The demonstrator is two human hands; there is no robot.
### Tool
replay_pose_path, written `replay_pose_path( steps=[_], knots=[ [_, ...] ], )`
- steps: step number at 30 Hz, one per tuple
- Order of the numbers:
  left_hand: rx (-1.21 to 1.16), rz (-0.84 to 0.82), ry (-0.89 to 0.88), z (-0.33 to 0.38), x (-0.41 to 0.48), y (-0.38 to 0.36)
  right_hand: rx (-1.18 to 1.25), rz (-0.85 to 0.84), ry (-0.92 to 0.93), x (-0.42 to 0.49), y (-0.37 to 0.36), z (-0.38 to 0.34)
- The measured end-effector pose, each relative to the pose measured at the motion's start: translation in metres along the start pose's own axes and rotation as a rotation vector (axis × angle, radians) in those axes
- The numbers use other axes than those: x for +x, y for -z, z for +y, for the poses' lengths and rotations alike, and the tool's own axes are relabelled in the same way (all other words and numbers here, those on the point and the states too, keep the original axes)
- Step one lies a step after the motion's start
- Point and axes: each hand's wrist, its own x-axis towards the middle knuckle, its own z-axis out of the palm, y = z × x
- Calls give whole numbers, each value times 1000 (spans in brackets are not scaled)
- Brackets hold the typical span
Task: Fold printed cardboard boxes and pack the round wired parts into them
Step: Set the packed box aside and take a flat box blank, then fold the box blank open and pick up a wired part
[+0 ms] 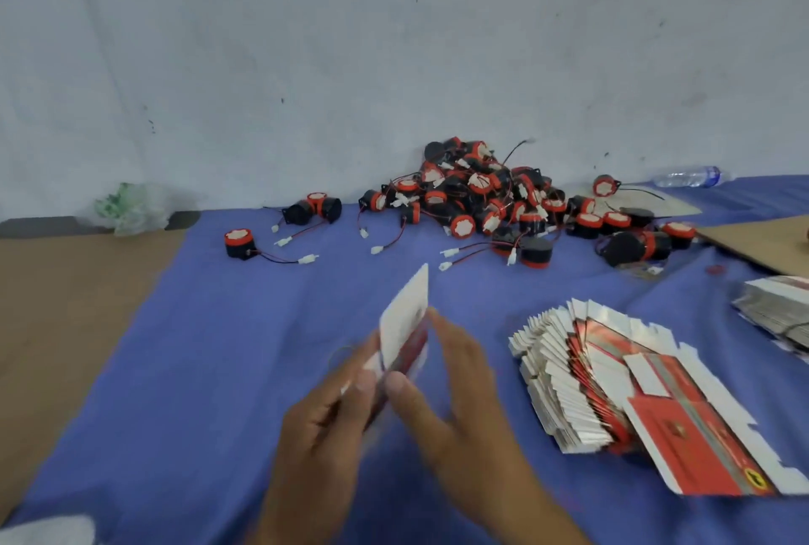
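Note:
I hold one flat red-and-white printed box blank (pixel 405 321) upright over the blue cloth, edge toward me. My left hand (pixel 324 417) grips its lower left side, and my right hand (pixel 446 387) presses its right side with the thumb at the bottom. A fanned stack of flat box blanks (pixel 613 395) lies to the right of my hands. Farther back against the wall sits a pile of round black-and-red wired parts (pixel 490 198). A single wired part (pixel 239 243) lies apart at the left, with two more (pixel 313 208) behind it.
The blue cloth (pixel 197 369) covers a brown table (pixel 65 295). A second bundle of blanks (pixel 779 308) and a cardboard sheet (pixel 761 242) lie at the right edge. A plastic water bottle (pixel 687 177) lies at the back right, and a crumpled plastic bag (pixel 131 207) at the back left.

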Motion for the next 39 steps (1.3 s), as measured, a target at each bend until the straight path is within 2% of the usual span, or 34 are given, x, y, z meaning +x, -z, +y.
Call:
replay_pose_path(
  steps=[1, 3, 5, 8, 12, 17, 21, 24, 27, 29, 31, 33, 36, 39],
  knots=[
    [-80, -95, 45, 1, -3, -4, 187, -107, -73, -2, -4, -4],
    [-108, -170, 70, 0, -9, -9, 472, -216, -150, -3, -6, -3],
    [-53, -105, 39, 2, -7, -10, 540, -258, -150, -3, 1, -1],
    [-202, 3, 121, 5, -1, -6, 463, -350, -54, -4, 11, -1],
    [-337, -41, 197, 8, 1, -1, 209, -389, 120, -8, 9, -1],
    [-502, 1, 298, 8, 0, 4, 195, -379, 130, -8, 13, -2],
    [-270, 139, 282, 6, 1, 1, 234, -406, 183, -11, 12, -3],
    [-205, 163, 274, 6, 0, -4, 150, -241, 204, -12, 9, -2],
    [-151, 199, 213, 13, -1, -7, -125, 15, 250, -11, 7, 0],
    [-85, 209, 143, 16, -3, -8, -357, 59, 356, -11, 7, 1],
    [-30, 218, 126, 15, -5, -9, -488, 74, 388, -12, 7, 2],
    [60, 239, 103, 15, -7, -10, -458, 99, 349, -12, 7, 2],
    [359, 305, -29, 17, -10, -9, -272, 162, 230, -11, 8, 5],
    [466, 340, -138, 21, -9, -7, -200, 102, 319, -12, 3, -3]
  ],
)
